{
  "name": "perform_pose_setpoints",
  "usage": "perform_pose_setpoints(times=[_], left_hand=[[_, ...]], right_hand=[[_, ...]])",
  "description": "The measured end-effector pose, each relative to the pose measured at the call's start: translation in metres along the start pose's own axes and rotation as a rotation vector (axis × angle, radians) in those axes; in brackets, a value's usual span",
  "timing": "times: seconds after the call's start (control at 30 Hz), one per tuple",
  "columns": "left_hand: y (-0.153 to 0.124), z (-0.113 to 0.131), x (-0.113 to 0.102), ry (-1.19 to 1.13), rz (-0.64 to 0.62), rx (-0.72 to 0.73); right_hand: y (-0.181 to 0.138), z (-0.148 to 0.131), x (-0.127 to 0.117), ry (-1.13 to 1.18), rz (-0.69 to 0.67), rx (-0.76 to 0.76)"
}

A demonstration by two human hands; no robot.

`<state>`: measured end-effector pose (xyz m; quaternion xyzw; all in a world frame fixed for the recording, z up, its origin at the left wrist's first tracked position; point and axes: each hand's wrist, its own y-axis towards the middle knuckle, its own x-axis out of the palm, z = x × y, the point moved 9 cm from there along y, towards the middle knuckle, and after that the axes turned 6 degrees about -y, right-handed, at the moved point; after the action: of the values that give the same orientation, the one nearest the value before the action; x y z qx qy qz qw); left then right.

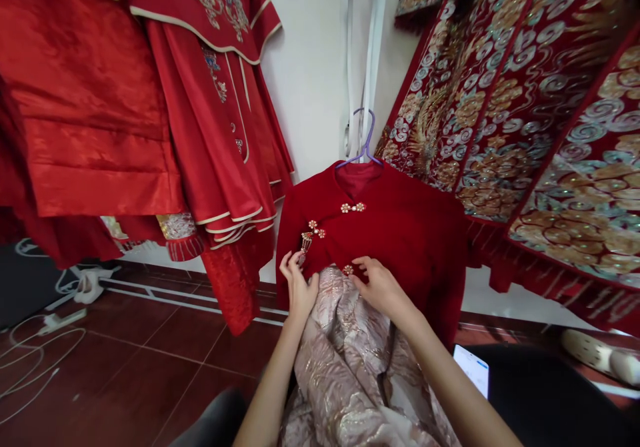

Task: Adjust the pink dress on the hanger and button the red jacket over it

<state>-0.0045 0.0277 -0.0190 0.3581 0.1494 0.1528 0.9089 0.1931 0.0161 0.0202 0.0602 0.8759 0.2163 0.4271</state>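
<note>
A dark red velvet jacket hangs in front of me on a purple hanger. Jewelled flower fasteners sit below its neckline, and a tasselled ornament lies at its left. My left hand is at the jacket front just under that tassel, fingers curled against the cloth. With thumb and forefinger, my right hand grips the jacket by a lower flower button. Shiny pinkish-silver brocade cloth drapes below and between both hands; part of the jacket's lower front is hidden behind it.
Red garments hang at the left, and embroidered ones at the right. White straps run up from the hanger. A phone lies on a black surface. Cables and a power strip lie on the tiled floor.
</note>
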Motion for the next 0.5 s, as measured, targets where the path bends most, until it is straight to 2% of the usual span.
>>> perform_pose_setpoints(times=[0.07,0.17,0.23,0.3,0.4,0.5], left_hand=[[-0.005,-0.006,-0.006,0.051,0.083,-0.001],[-0.004,-0.001,-0.014,0.143,0.116,0.043],[-0.003,0.008,-0.02,0.126,0.109,0.063],[-0.005,0.019,-0.016,0.083,0.001,0.079],[-0.015,0.034,0.001,0.075,-0.205,0.078],[-0.025,0.041,0.014,0.099,-0.31,0.061]], right_hand=[[-0.004,0.012,0.007,-0.003,0.048,0.046],[-0.002,0.016,0.021,0.165,0.025,0.068],[-0.001,0.014,0.028,0.238,0.009,0.075],[-0.002,0.015,0.032,0.268,0.009,0.106],[-0.005,0.02,0.039,0.356,-0.014,0.179],[-0.007,0.024,0.04,0.423,-0.011,0.189]])
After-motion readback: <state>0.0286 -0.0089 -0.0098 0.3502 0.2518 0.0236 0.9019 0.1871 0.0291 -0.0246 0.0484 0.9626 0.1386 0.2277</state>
